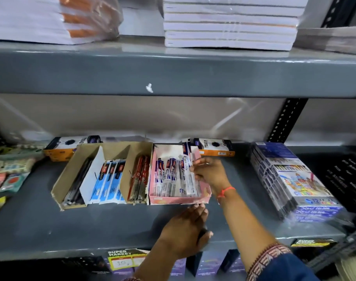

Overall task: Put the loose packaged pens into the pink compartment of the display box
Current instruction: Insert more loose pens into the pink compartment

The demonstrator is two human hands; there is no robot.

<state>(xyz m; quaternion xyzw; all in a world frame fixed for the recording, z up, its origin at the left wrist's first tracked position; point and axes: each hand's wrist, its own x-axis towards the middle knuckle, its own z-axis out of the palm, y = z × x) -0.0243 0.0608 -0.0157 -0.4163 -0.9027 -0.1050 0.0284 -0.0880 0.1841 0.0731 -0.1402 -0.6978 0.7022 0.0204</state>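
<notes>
Two bare hands work at a grey metal shelf (51,226) holding a cardboard display box (59,191) split into four compartments. From left to right these hold dark pens, blue-packed pens, red-packed pens, and, at the right end, the pink compartment (179,200) with white and purple packaged pens (169,175) leaning inside it.

At the right wall of that pink section, the right hand (210,174) has its fingers closed on the upper ends of several packets, pinching them between thumb and fingertips. These packets are already within the compartment, tilted against its right side, not yet settled flat with the others.

Just in front of the box, the left hand (185,226) lies on the shelf, palm down, fingertips touching or nearly touching the pink front edge; it holds nothing, and seems to steady the box.

Judging by this, the step in hand is seating a bunch of pens. Next calls for pushing the packets down and leftward so they line up, then letting go without tipping the row
</notes>
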